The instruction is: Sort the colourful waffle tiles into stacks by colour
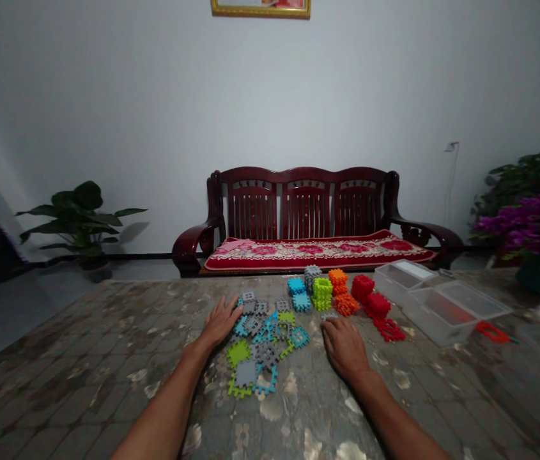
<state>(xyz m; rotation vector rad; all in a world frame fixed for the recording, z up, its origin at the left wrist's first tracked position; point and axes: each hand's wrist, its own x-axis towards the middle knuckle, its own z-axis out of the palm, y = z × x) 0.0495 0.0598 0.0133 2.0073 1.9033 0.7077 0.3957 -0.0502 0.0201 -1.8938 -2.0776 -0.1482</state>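
My left hand point(222, 321) lies with its fingers stretched out at the left edge of a loose spread of flat notched plastic building tiles. Its fingertips touch the pile near a grey tile point(248, 297). Among the spread are a green tile point(239, 352), a plain grey tile point(245, 373) and a blue tile point(300, 337). To the right of the spread, my right hand point(345, 346) rests on the table, fingers curled down. A small grey notched tile point(329, 315) sticks out at its fingertips, mostly hidden by them.
Behind my right hand stand stacks sorted by colour: blue point(301, 301), grey point(312, 276), green point(322, 294), orange point(345, 304) and red point(377, 305). Clear plastic boxes point(435, 319) and an orange-red item point(493, 332) lie at the right. A wooden bench point(305, 211) is beyond the table.
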